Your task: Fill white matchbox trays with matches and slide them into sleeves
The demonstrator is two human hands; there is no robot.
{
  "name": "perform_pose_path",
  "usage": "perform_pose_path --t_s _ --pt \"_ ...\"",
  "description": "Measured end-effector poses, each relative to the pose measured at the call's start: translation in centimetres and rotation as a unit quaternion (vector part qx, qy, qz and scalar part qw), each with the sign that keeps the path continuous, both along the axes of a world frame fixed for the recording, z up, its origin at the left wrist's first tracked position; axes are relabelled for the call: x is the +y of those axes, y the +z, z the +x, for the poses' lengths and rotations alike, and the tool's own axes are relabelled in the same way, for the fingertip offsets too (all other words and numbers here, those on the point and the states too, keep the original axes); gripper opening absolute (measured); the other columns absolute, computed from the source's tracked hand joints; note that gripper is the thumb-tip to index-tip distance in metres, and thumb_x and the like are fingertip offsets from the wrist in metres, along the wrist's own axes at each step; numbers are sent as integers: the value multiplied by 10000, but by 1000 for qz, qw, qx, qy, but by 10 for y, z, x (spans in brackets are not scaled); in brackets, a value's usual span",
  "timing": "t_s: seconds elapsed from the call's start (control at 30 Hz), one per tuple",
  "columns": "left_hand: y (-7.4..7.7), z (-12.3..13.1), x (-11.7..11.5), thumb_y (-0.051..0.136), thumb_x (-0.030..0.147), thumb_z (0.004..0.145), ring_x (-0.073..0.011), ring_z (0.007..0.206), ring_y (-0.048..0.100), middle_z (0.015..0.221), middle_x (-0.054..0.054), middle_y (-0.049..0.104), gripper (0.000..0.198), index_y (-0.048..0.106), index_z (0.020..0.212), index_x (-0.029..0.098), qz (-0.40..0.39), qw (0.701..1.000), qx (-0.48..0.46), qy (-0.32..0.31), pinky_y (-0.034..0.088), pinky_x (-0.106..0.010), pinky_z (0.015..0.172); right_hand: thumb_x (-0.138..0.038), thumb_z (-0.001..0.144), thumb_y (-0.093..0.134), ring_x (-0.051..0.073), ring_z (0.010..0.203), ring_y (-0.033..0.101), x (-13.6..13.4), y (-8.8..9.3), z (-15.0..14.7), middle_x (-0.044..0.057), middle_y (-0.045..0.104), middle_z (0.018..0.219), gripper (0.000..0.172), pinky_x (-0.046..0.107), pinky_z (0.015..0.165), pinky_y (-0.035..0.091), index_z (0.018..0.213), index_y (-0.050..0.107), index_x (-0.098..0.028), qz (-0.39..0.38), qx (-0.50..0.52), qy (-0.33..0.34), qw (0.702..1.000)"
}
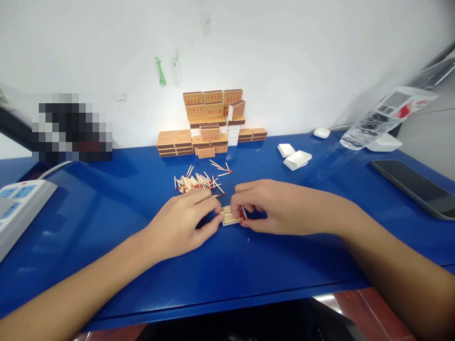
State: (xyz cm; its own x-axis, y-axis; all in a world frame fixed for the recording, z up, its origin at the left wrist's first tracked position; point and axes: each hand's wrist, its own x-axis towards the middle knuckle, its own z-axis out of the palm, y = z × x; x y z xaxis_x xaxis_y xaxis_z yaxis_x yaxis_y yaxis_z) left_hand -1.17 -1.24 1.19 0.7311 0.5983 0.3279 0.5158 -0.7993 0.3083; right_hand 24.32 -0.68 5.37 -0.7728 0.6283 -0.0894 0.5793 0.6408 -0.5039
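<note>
A small white matchbox tray (pixel 227 224) full of red-tipped matches (pixel 231 215) lies on the blue table (pixel 227 279). My left hand (pixel 188 218) pinches the tray's left end between thumb and fingers. At the other end, my right hand (pixel 266 206) has its fingers closed over the tray's right side, by the red match heads. Its fingertips partly hide that end, so I cannot tell if a match is between them. Just beyond my left hand is a loose pile of matches (pixel 197 182), with a few strays to its right.
Orange matchboxes (pixel 213 111) stand stacked against the wall. Empty white trays (pixel 297 159) lie right of them. Farther right are a white mouse (pixel 322 133), a tilted water bottle (pixel 377 118) and a dark phone (pixel 414 187). A power strip (pixel 24 203) sits at the left.
</note>
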Motion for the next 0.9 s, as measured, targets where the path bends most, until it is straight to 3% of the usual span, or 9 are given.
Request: perform_pose_path --t_s 0.27,0.37,0.47,0.67,0.9 --pt "-2 -1 2 574 218 1043 -159 771 573 860 -20 586 151 712 1007 169 13 1000 -14 -18 472 -293 683 -106 901 686 142 802 584 2 -1 -3 -3 645 890 114 284 719 424 866 671 -213 -7 31 11 999" --pt "-2 0 2 556 227 1056 -170 810 591 894 -31 596 170 716 1035 172 11 1000 -5 -20 494 -302 706 -198 930 690 134 762 583 1 1 -4 -5 665 869 39 280 682 432 894 689 -212 -14 72 -15 997" --pt "-1 0 1 540 231 1061 -185 871 611 948 -49 609 189 718 1064 170 4 1000 0 -21 525 -321 759 -311 942 691 124 680 564 1 4 -4 -20 661 797 96 273 611 421 935 700 -216 -32 116 -55 991" --pt "-1 0 0 540 243 1057 -180 880 606 1010 -66 604 203 729 1060 169 -4 1000 2 -22 534 -324 765 -256 897 693 116 671 583 4 7 1 -29 687 779 42 270 631 435 901 684 -215 -64 137 -69 986" --pt "1 0 -1 540 259 1054 -189 916 599 1037 -71 614 189 711 1091 188 -25 999 -9 -38 539 -348 819 -293 882 717 108 642 567 10 -3 -2 -39 653 734 97 258 611 441 892 678 -204 -93 138 -60 984"
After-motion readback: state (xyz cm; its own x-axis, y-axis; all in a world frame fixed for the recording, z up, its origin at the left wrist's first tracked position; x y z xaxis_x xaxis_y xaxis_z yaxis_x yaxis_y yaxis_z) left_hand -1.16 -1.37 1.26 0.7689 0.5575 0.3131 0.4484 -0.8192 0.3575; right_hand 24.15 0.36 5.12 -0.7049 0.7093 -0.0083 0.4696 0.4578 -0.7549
